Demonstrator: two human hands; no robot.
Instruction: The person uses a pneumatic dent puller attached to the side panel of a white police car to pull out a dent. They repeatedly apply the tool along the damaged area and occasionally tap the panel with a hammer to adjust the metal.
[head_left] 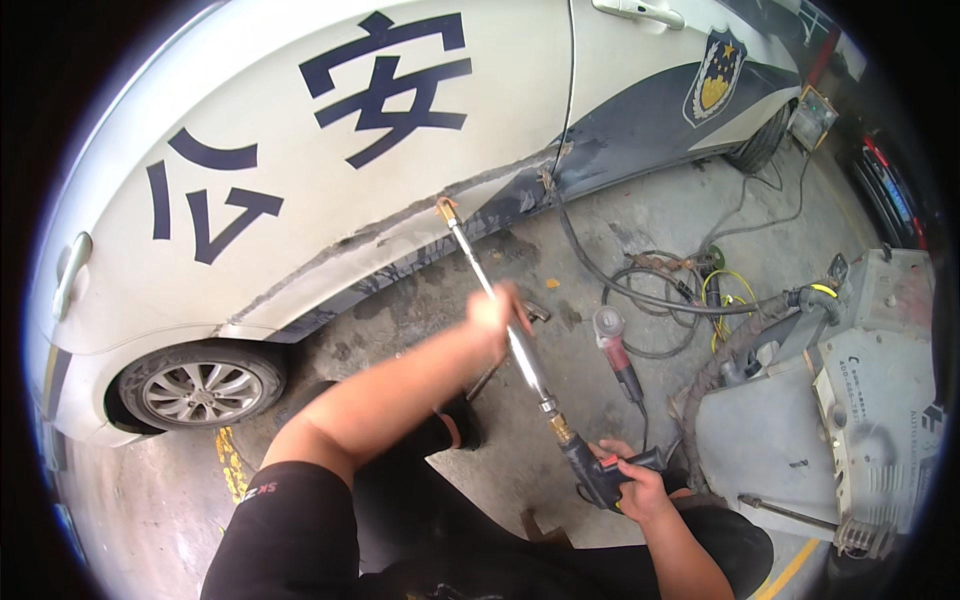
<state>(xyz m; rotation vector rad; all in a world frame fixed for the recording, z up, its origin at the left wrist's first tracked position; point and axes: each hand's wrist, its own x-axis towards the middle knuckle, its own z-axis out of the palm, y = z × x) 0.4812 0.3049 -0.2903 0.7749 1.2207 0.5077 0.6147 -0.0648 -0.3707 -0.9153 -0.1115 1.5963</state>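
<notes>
A long slide hammer dent puller with a chrome weight, thin rod and black pistol-shaped handle slants between my hands. My left hand is closed around the rod just above the weight, slightly smeared by motion. At the handle's back end, my right hand grips the black grip by its red trigger. The brass and copper tip meets the side of a white car door. There, a long scraped strip of bare grey metal runs along the lower door panel, above dark torn film.
On the concrete floor to the right lie an angle grinder and coiled cables. A hammer lies partly behind my left hand. A grey machine stands at the right. The car's wheel is at the left.
</notes>
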